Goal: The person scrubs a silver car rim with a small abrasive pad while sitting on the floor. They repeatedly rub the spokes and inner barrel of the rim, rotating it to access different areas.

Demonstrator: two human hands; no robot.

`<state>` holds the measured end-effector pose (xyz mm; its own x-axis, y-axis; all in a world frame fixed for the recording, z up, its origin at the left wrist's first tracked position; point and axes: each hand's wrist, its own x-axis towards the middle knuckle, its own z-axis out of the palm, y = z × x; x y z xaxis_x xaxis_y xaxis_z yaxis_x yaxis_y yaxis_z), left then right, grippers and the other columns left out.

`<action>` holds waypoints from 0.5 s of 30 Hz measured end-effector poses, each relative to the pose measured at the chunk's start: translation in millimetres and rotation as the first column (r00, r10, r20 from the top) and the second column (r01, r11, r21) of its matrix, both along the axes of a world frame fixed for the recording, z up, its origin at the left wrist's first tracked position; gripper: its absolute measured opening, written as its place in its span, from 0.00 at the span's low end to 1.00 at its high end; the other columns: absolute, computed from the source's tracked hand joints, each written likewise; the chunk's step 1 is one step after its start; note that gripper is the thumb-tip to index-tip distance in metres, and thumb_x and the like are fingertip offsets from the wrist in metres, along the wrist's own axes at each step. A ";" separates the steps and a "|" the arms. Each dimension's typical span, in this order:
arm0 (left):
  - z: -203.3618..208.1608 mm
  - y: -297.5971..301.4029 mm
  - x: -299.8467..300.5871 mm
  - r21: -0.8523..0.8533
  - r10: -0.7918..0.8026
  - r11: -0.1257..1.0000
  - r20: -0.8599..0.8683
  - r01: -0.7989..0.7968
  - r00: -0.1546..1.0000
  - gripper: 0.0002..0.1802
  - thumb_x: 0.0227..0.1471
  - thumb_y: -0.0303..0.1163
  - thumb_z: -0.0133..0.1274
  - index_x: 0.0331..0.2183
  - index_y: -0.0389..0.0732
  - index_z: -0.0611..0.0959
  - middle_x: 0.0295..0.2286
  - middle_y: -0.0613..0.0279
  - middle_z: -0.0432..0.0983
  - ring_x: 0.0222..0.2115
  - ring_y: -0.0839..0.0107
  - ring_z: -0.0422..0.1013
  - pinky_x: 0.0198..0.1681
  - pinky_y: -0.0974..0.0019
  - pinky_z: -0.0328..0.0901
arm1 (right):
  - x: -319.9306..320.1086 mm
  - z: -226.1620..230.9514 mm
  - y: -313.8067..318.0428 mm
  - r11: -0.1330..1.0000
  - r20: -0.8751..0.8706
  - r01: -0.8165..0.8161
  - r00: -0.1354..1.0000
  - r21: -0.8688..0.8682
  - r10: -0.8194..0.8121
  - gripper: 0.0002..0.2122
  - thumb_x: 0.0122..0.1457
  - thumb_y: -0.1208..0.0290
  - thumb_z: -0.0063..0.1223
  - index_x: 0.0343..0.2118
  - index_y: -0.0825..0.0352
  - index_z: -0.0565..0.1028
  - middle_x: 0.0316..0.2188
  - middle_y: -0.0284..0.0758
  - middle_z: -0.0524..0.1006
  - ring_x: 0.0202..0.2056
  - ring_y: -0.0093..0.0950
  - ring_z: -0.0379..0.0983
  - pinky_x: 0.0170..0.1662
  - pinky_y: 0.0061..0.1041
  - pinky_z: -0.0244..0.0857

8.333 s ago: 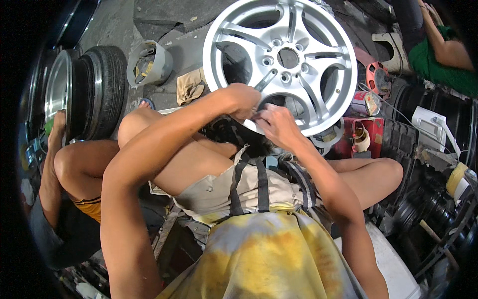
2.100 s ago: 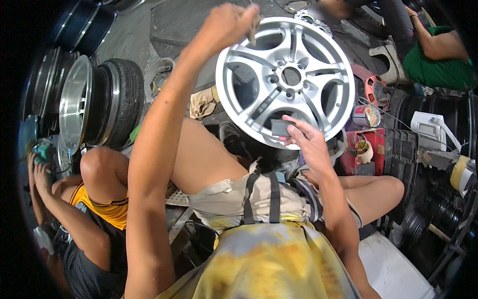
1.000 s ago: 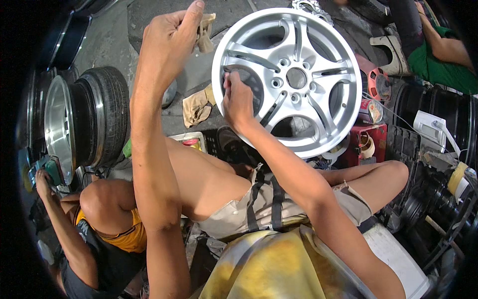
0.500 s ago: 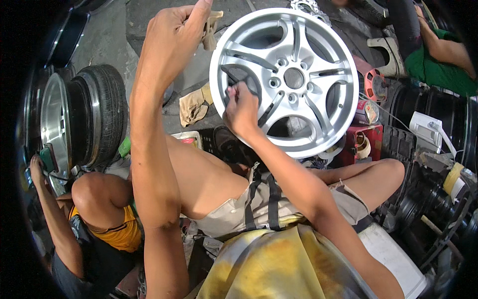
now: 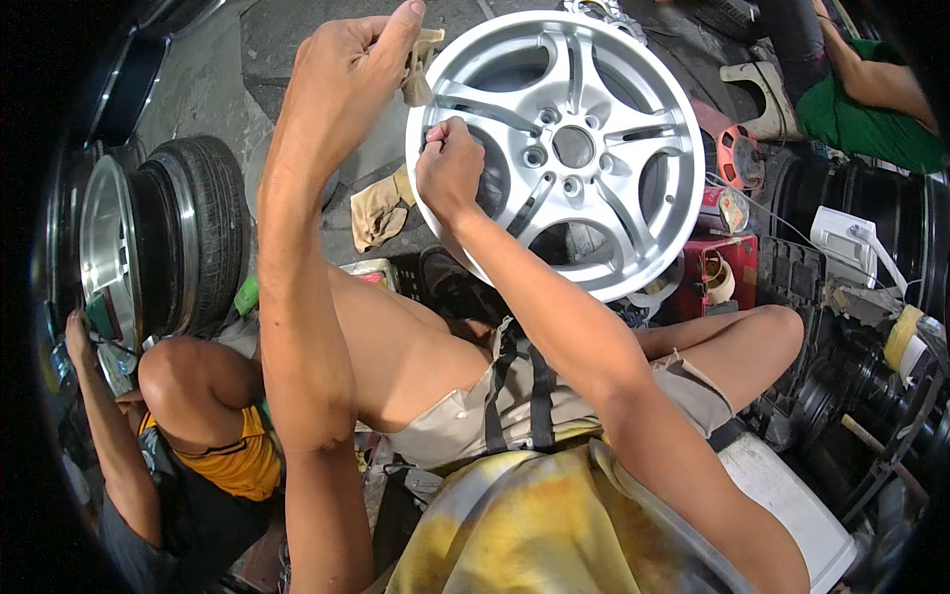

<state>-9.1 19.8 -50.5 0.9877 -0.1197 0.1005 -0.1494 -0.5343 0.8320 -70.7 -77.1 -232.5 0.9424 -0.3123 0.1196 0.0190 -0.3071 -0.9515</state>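
- To the far left of the silver alloy wheel, a tyre on its rim is standing upright on the floor, and below it a co-worker in a yellow top is crouching.
- Just left of the wheel, the left hand is staying high beside the rim's upper edge. Its fingers are closed in a pinch on a small beige cloth, which is hanging against the rim.
- Lower, left of the wheel, a second rag is lying on the ground.
- The wheel itself is standing upright in front of the person's knees, its face turned to the camera.
- The right hand is pressing on the left part of the wheel face, near a spoke. The fingers are curled tight; whether they are gripping something small cannot be told.
- Judging from this, the person is working on the surface by hand, spoke by spoke. The next move probably calls for steady support of the rim while the right hand is shifting to the neighbouring spoke.
- Right of the wheel, a red box is sitting near its lower edge.
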 end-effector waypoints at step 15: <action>-5.5 24.7 4.1 0.046 0.068 0.997 0.010 -0.068 0.998 0.31 0.64 0.57 0.51 0.25 0.38 0.85 0.14 0.74 0.66 0.16 0.85 0.60 0.21 0.74 0.53 | -39.0 19.5 -26.8 0.936 -0.363 -0.333 0.891 -0.114 0.273 0.06 0.58 0.75 0.50 0.27 0.70 0.75 0.25 0.50 0.79 0.32 0.50 0.79 0.39 0.41 0.70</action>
<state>-5.0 44.4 -56.0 0.9928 -0.0567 0.1051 -0.1184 -0.5818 0.8047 -109.7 -103.9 -213.0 0.9807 -0.0081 -0.1955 -0.1739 -0.4939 -0.8520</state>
